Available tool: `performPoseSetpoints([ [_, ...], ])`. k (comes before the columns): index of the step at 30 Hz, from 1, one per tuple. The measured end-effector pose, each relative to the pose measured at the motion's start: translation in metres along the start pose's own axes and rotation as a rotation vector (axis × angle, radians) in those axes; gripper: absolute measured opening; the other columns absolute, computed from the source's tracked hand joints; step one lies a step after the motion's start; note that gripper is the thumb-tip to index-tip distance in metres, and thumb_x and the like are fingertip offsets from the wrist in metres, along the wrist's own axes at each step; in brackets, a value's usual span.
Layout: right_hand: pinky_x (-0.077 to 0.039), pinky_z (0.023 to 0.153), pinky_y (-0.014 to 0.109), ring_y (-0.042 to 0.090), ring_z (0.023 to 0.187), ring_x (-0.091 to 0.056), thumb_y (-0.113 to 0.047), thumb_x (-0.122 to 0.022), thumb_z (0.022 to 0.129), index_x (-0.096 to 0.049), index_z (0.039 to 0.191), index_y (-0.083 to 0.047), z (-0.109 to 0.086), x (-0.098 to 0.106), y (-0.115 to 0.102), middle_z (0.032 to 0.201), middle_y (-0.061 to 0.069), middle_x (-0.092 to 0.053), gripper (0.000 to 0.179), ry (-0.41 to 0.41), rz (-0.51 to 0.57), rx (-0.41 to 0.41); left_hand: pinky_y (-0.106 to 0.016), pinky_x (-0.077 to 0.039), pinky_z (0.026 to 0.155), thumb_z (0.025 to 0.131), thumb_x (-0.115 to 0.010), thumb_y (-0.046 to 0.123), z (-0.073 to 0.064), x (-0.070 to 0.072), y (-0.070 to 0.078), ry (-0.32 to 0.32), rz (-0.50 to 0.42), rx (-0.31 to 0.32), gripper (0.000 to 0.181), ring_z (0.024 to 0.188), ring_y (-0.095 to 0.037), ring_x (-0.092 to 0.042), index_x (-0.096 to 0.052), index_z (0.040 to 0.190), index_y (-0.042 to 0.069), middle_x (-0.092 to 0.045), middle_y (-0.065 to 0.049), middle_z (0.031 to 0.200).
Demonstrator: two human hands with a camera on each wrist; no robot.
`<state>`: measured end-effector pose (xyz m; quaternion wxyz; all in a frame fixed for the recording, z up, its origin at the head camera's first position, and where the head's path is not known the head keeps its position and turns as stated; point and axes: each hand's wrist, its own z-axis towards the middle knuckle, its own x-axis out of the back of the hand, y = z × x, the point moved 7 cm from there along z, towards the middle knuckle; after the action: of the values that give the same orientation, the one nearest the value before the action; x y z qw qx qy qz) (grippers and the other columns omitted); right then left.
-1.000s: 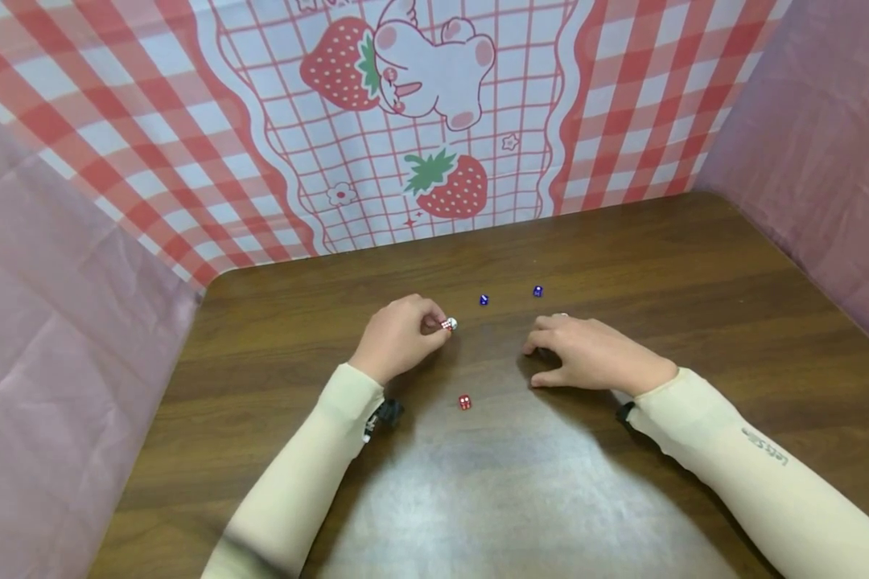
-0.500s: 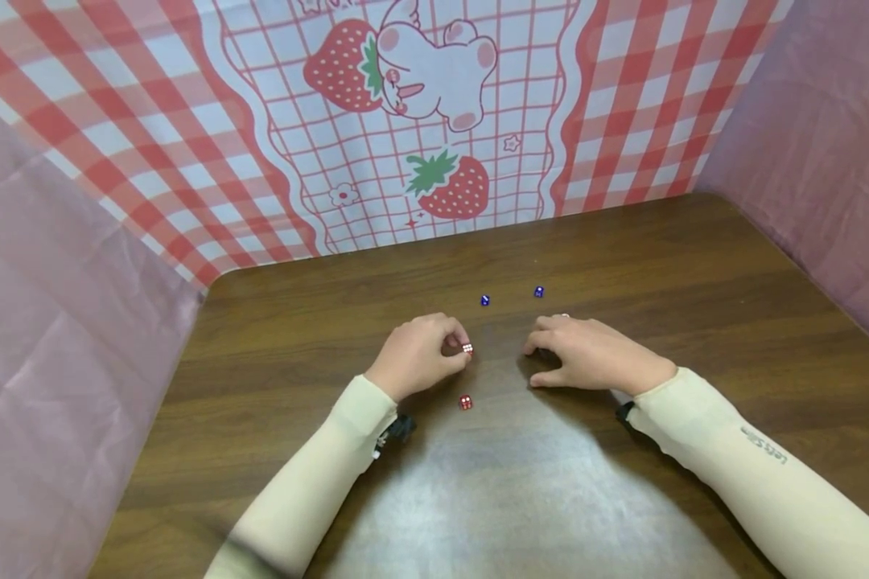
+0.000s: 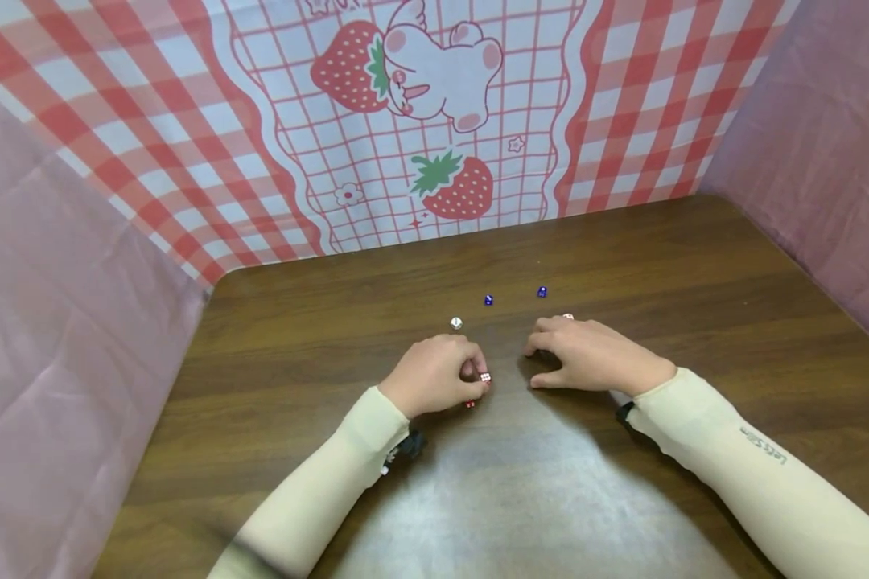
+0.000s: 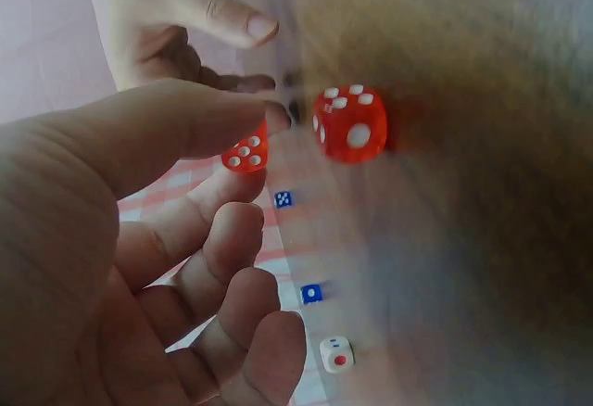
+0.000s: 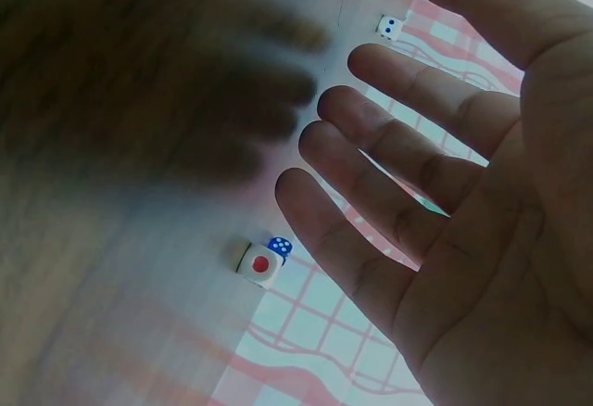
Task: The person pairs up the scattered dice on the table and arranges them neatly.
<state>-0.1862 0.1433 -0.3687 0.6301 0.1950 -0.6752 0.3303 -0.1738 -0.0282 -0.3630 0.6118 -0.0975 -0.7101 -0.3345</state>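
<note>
Near the head view's centre, the left hand point(image 3: 438, 375) pinches a red die point(image 4: 245, 154); right of centre, the right hand point(image 3: 597, 352) has loosely extended fingers.

Glare is spread across the near worktop point(image 3: 529, 498), edged by shadows; the wrist views are dimmed and blurred.

Glossy plastic red dice point(image 4: 352, 126), smooth wood-grained tabletop point(image 3: 536, 498), satiny pink cloth point(image 3: 58, 322)

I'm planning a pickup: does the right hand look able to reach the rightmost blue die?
Probably yes: the right hand holds nothing, and nothing visible stands between it and that blue die; a white die sits nearby.
</note>
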Motion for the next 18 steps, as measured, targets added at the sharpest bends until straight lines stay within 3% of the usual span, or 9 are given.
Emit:
performPoseSetpoints([
  [8, -0.057, 0.075, 0.045, 0.021, 0.095, -0.065, -0.042, -0.083, 0.087, -0.074, 0.110, -0.016, 0.000, 0.000, -0.003, 0.106, 0.000, -0.065, 0.036, -0.021, 0.003, -0.009, -0.024, -0.044, 0.064, 0.089, -0.077, 0.037, -0.004, -0.011, 0.011, -0.026, 0.046, -0.062, 0.011, 0.076, -0.007, -0.053, -0.072, 0.090, 0.027, -0.057, 0.012, 0.080],
  [18, -0.057, 0.076, 0.044, 0.019, 0.094, -0.064, -0.041, -0.083, 0.088, -0.074, 0.111, -0.016, -0.001, 0.000, -0.006, 0.106, 0.000, -0.064, 0.036, -0.020, -0.001, -0.008, -0.023, -0.043, 0.066, 0.090, -0.078, 0.034, -0.006, -0.018, 0.021, -0.044, 0.065, -0.100, 0.008, 0.077, -0.006, -0.052, -0.076, 0.092, 0.027, -0.058, 0.014, 0.081],
])
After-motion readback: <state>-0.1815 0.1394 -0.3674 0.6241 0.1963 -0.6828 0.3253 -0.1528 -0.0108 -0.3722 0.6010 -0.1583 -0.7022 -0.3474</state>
